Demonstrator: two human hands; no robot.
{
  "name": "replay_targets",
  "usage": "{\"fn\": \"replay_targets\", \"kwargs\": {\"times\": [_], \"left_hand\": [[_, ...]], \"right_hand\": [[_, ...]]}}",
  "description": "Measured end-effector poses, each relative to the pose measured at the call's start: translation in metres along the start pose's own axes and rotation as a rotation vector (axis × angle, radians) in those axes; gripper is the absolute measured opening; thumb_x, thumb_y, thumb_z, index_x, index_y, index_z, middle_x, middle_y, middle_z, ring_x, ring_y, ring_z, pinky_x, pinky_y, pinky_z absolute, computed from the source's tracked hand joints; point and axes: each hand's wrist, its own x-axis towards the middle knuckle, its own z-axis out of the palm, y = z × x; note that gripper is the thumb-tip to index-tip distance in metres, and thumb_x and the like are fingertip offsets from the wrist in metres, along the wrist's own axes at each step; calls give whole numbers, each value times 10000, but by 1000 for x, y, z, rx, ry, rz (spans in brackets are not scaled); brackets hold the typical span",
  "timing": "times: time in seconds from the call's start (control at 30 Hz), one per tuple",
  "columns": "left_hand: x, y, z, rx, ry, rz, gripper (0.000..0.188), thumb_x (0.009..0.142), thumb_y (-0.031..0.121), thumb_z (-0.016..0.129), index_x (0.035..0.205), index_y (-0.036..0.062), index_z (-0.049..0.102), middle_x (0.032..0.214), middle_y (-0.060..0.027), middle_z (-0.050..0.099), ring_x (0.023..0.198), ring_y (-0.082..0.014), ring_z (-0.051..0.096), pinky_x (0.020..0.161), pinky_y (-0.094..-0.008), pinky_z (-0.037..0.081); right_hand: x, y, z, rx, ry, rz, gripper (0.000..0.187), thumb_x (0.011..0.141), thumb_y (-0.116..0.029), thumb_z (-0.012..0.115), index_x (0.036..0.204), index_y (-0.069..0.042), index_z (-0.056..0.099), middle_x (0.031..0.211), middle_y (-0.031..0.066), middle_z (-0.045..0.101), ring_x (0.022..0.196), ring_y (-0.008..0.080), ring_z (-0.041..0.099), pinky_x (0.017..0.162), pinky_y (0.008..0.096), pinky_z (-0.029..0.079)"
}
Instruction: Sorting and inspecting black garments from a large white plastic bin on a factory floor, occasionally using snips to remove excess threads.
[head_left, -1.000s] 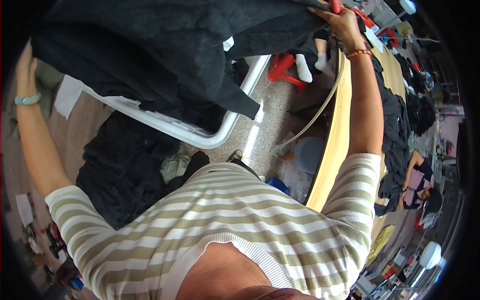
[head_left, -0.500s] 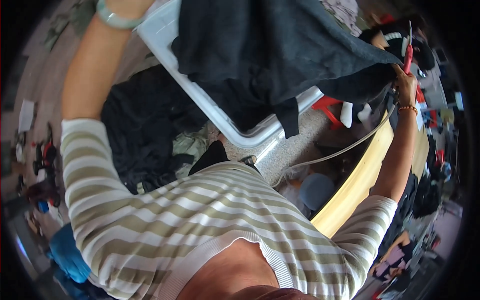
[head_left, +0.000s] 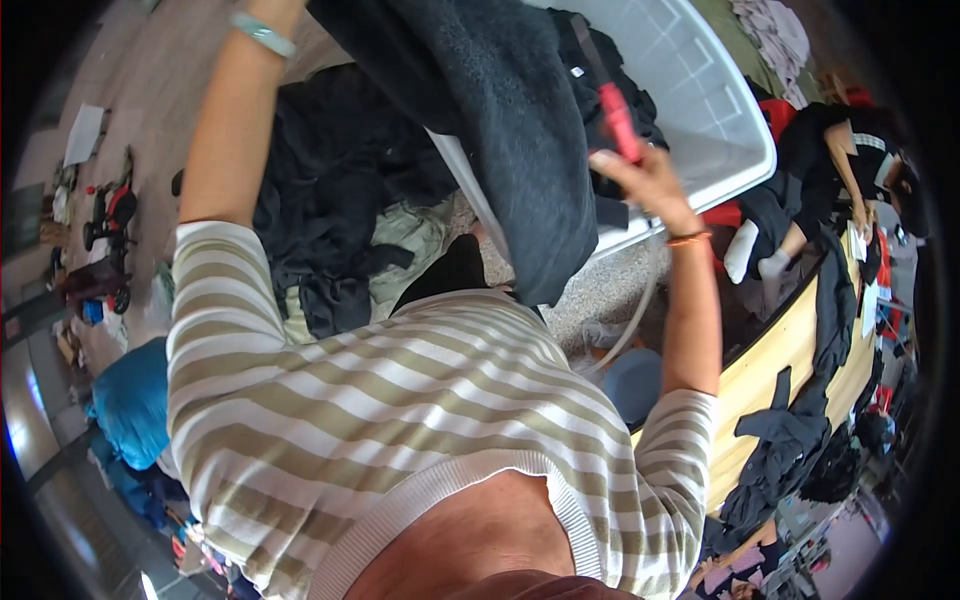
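Note:
My right hand (head_left: 648, 188) is closed round a red-handled tool (head_left: 618, 122) with a long, thin tip, blurred by motion; its exact kind is unclear. Its thumb sticks out to the left, beside the dark garment (head_left: 520, 130). That garment, black to charcoal, hangs long across the near side of a white plastic bin (head_left: 715, 120). My left hand (head_left: 282, 8) is at the top edge, next to the upper end of the garment, with its fingers out of view. More black clothes (head_left: 622, 75) lie in the bin.
On the floor left of the bin lies a heap of black clothes (head_left: 340, 190) with pale green cloth (head_left: 412, 245). A pale hose (head_left: 640, 312) runs up near my right wrist. To the right are a wooden table (head_left: 770, 375), a blue-grey round container (head_left: 632, 385) and a seated person (head_left: 835, 150).
My right hand has moved left and inward with the tool, away from the garment's corner that was stretched out beside it. The garment now hangs narrower, and more of the bin shows.

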Motion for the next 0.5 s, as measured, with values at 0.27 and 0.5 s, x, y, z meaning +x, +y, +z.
{"fn": "replay_targets", "kwargs": {"times": [0.27,0.5], "left_hand": [[-77,-267,-143,335,38,-729,969,729,61,791,1426,-90,135,1304,-272,440,1100,-380,548,838,-488,538],[-48,-231,-122,55,164,-811,766,843,40,665,1456,1,209,1375,-229,417,1166,-354,507,891,-414,512]], "right_hand": [[45,119,146,-224,-257,-10,579,713,-328,814,1110,28,590,812,52,601,746,164,575,701,321,482],[80,109,29,-233,104,-116,315,779,-135,710,1037,25,629,918,230,664,817,277,665,739,388,506]]}}
